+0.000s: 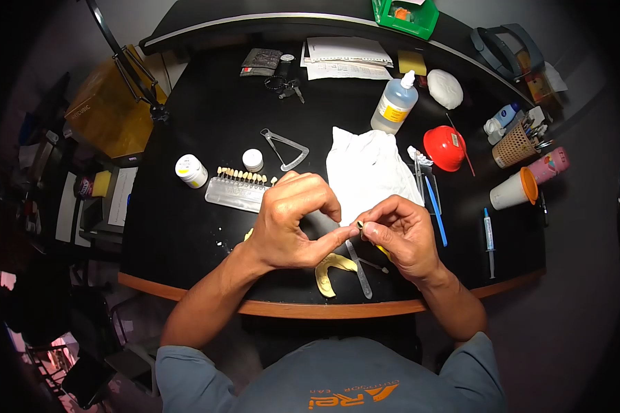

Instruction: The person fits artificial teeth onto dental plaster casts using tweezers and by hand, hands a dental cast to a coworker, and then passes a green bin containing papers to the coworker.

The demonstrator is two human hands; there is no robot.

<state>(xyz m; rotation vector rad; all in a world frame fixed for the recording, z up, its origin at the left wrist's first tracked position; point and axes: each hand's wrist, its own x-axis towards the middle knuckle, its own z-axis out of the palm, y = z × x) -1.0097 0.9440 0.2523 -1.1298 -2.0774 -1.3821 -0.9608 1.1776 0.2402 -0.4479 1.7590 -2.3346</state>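
Note:
My right hand (401, 237) is closed, pinching a small dark piece with a pale edge (360, 225) between thumb and fingers. A yellow strip (383, 252) shows beneath this hand. My left hand (293, 220) curves in a ring, its thumb tip right at the small piece and its index finger apart from the thumb. Below the hands, a yellow plaster dental arch (326, 281) lies close to the table's front edge. Beside it is a metal caliper-like tool (362, 277). Past my left hand sits a tooth shade guide (234, 195), partly covered by that hand.
A white cloth (365, 165) lies beyond the hands, with a liquid bottle (395, 103) behind it. Right of it are a blue instrument (436, 210), a red bowl (445, 148) and a syringe (489, 241). White jars (191, 171) and a metal gauge (296, 160) stand left.

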